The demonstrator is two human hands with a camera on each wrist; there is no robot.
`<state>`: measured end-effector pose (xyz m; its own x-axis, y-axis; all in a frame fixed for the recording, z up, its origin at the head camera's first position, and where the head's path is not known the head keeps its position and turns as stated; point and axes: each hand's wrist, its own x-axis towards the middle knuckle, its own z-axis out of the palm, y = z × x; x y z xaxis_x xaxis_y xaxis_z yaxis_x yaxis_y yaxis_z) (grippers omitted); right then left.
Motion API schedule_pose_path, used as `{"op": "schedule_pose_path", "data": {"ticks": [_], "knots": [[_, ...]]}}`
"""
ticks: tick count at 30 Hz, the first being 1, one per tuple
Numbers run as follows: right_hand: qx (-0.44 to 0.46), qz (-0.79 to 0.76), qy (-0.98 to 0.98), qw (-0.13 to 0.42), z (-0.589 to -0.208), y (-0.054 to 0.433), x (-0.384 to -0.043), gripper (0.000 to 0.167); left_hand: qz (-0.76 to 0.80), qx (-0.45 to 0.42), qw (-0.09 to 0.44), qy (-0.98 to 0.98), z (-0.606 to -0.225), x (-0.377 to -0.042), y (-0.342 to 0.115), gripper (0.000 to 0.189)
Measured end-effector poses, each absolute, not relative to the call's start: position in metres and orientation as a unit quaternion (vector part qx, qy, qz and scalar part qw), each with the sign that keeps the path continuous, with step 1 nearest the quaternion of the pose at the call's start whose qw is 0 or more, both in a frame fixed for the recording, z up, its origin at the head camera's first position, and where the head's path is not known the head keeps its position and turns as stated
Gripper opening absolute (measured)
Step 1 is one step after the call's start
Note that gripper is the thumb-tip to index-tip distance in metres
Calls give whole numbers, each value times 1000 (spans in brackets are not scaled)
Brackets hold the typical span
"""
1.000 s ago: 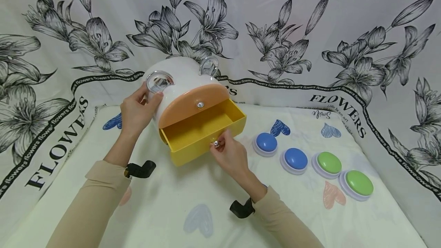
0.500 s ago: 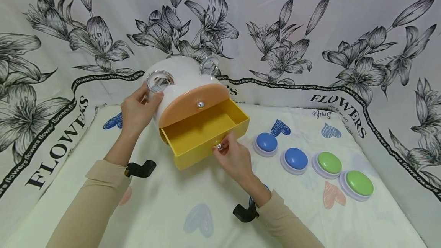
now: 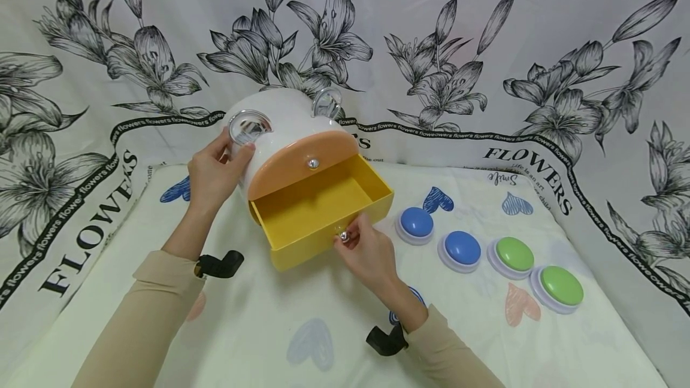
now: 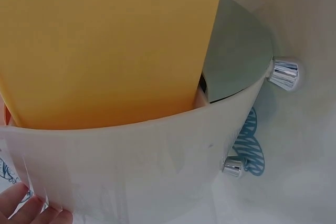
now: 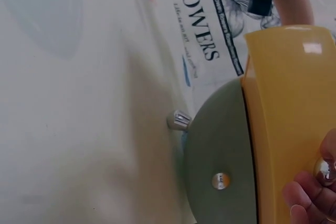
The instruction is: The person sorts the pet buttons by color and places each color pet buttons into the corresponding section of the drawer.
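Note:
A white rounded drawer box (image 3: 286, 109) with shiny disc eyes and an orange front panel (image 3: 312, 157) tilts in the middle of the head view. My left hand (image 3: 212, 173) grips its left side, thumb by one eye. From the box sticks out a yellow drawer (image 3: 318, 196), its visible inside bare. My right hand (image 3: 372, 256) pinches the silver knob (image 3: 343, 236) on the drawer's front. A green panel (image 5: 220, 145) with its own knob lies below the drawer, visible in the right wrist view.
To the right stand two blue push buttons (image 3: 417, 222) and two green push buttons (image 3: 562, 284) in a slanting row. A heart-printed white cloth (image 3: 242, 340) covers the table. Behind hangs a flower-printed curtain (image 3: 447, 70). Small silver feet (image 4: 285, 73) project from the box.
My right hand has drawn the yellow drawer further out, toward me and slightly right. The left hand and the box body have stayed in place.

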<state>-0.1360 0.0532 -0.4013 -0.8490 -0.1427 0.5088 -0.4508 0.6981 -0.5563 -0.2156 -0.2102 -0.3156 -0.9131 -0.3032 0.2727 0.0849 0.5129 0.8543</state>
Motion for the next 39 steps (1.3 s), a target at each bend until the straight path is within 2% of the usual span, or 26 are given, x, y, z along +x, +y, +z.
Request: {"op": "schedule_pose_path", "data": {"ticks": [39], "knots": [[174,370,-886,217,-402,66,-124,27,-489,64,197,-847,-314,-214,-210,62]]}}
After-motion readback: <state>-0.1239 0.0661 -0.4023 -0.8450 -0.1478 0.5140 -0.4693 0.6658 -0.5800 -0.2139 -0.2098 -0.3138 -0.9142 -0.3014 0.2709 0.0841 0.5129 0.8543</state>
